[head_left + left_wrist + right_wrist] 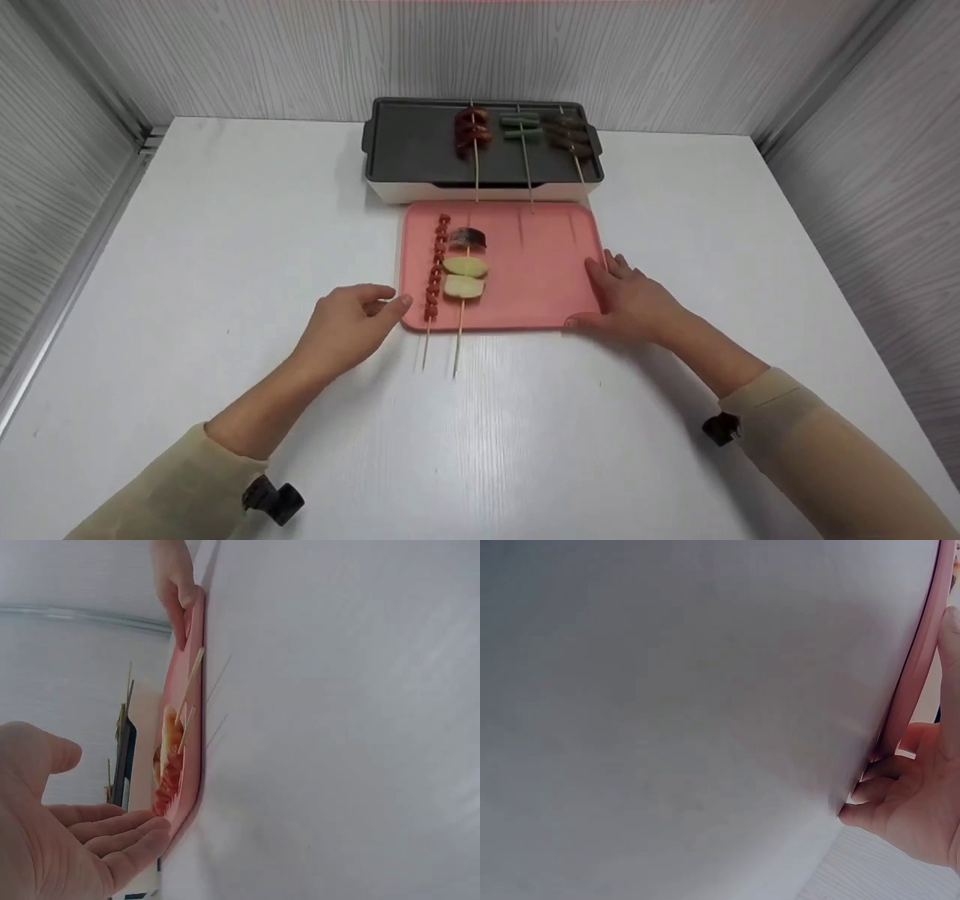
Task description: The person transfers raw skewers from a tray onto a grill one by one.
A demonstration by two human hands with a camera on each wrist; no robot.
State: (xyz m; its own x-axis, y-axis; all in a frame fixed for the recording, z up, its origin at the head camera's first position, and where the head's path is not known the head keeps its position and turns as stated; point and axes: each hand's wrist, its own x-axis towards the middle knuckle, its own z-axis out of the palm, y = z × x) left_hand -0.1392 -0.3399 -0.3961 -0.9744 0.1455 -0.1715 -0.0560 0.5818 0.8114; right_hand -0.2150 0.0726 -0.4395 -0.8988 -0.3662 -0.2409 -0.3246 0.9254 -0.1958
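A pink tray (536,300) lies on the table, close in front of a dark grill plate. On its left part are a skewer of small red pieces (434,277) and a skewer with two pale slices and a dark-skinned piece (465,276); both sticks reach past the near rim. My right hand (637,304) grips the tray's right edge, thumb at the near corner and fingers around the rim in the right wrist view. At the left edge my left hand (349,326) has its fingers extended and thumb apart, fingertips right at the rim in the left wrist view.
The grill (420,142) stands at the back against the wall. It bears a skewer of red-brown pieces (472,131), one of green pieces (520,126) and one of dark brown pieces (570,136), their sticks pointing toward me. Panelled walls flank the white table (480,450).
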